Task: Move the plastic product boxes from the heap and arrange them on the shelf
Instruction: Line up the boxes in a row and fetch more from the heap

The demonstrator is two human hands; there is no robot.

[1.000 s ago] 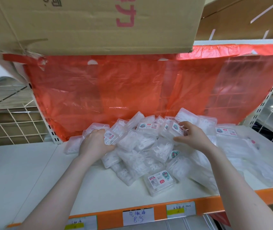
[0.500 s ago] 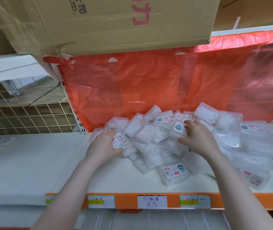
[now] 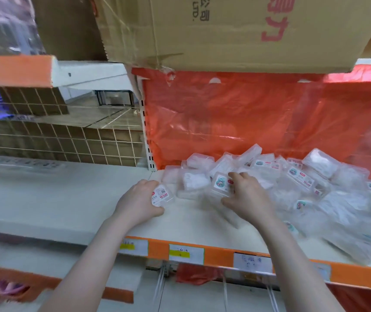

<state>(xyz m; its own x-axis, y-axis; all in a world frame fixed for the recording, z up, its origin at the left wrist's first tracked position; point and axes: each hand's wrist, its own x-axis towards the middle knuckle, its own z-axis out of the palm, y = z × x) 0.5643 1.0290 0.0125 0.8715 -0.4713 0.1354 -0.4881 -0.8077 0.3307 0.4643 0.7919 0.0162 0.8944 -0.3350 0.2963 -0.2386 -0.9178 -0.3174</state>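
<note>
left hand (image 3: 138, 202) carried box (image 3: 161, 195) left, clear of heap (image 3: 292, 188).

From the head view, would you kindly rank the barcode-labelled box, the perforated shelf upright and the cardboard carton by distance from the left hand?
1. Barcode-labelled box, gripped in the left hand.
2. Perforated shelf upright, behind and above it.
3. Cardboard carton, overhead on the upper shelf.

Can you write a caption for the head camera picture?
Left hand and right hand each grip a clear plastic product box from the heap on the white shelf.
</note>
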